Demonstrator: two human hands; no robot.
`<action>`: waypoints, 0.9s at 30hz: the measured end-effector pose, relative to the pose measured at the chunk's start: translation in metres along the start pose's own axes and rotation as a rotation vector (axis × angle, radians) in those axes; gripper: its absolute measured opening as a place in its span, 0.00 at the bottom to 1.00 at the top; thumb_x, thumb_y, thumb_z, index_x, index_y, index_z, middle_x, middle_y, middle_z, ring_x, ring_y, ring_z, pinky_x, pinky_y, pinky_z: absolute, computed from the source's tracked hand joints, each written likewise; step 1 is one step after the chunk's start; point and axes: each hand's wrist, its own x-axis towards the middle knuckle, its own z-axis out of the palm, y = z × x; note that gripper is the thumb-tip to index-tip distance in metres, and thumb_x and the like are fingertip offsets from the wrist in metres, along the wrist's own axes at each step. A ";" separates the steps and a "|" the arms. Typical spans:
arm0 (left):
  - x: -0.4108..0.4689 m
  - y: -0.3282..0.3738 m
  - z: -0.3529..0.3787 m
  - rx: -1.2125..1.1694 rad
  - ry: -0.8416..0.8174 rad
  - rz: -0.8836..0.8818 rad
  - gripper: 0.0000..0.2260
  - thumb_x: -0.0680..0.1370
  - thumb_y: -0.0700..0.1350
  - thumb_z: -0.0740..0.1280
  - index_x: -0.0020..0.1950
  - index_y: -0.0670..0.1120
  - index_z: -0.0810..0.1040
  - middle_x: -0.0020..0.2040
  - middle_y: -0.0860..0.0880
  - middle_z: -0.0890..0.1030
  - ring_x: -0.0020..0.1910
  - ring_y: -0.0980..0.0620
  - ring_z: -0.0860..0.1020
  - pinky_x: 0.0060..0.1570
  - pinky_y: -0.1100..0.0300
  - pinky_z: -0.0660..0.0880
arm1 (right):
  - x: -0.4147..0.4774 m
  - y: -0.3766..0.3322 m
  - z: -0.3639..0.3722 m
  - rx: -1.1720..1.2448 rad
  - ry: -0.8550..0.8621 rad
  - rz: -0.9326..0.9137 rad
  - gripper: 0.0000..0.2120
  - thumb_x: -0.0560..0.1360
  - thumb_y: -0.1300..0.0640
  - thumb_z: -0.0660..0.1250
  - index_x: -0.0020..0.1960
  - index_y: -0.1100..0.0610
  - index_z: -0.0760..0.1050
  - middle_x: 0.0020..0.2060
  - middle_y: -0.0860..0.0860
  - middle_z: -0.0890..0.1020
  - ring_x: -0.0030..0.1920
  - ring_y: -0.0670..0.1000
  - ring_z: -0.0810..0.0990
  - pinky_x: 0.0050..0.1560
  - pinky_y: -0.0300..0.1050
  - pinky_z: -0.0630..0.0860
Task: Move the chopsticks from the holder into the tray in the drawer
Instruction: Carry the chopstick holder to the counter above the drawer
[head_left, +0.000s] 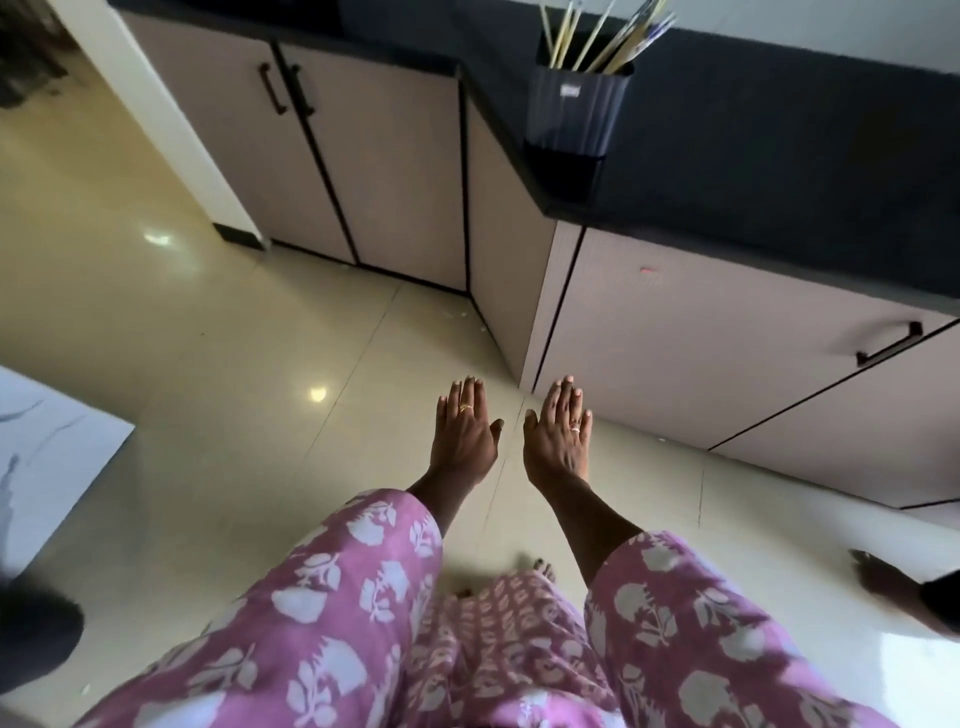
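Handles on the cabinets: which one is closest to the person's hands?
The horizontal bar handle on the drawer front under the counter, right of the right hand. The two vertical door handles sit far off, up on the left cabinet doors.

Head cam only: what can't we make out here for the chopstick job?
- Tray: hidden in the head view; the beige drawer with the black bar handle is shut.
- Pale chopsticks: tops cut off by the top edge, lower ends hidden inside the dark ribbed holder; blurred, so count unclear.
- Left hand and right hand: palms face down, empty.
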 end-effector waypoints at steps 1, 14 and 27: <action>0.018 0.003 -0.007 -0.009 0.016 0.013 0.29 0.82 0.53 0.51 0.77 0.39 0.48 0.78 0.41 0.54 0.77 0.43 0.52 0.74 0.49 0.48 | 0.017 -0.003 -0.009 0.006 0.034 0.002 0.28 0.82 0.51 0.45 0.76 0.59 0.37 0.77 0.54 0.40 0.77 0.52 0.39 0.73 0.47 0.35; 0.270 0.074 -0.146 -0.672 0.255 -0.219 0.27 0.82 0.51 0.54 0.76 0.37 0.53 0.77 0.39 0.57 0.76 0.43 0.55 0.73 0.52 0.48 | 0.248 -0.032 -0.145 0.219 0.343 -0.026 0.29 0.82 0.48 0.45 0.76 0.61 0.38 0.77 0.56 0.41 0.77 0.54 0.40 0.74 0.47 0.37; 0.409 0.102 -0.234 -1.408 0.286 -0.405 0.28 0.79 0.58 0.58 0.75 0.46 0.61 0.72 0.44 0.68 0.69 0.45 0.68 0.68 0.51 0.65 | 0.382 -0.065 -0.234 0.908 0.370 0.078 0.33 0.81 0.42 0.49 0.77 0.61 0.44 0.77 0.58 0.49 0.77 0.56 0.45 0.77 0.53 0.45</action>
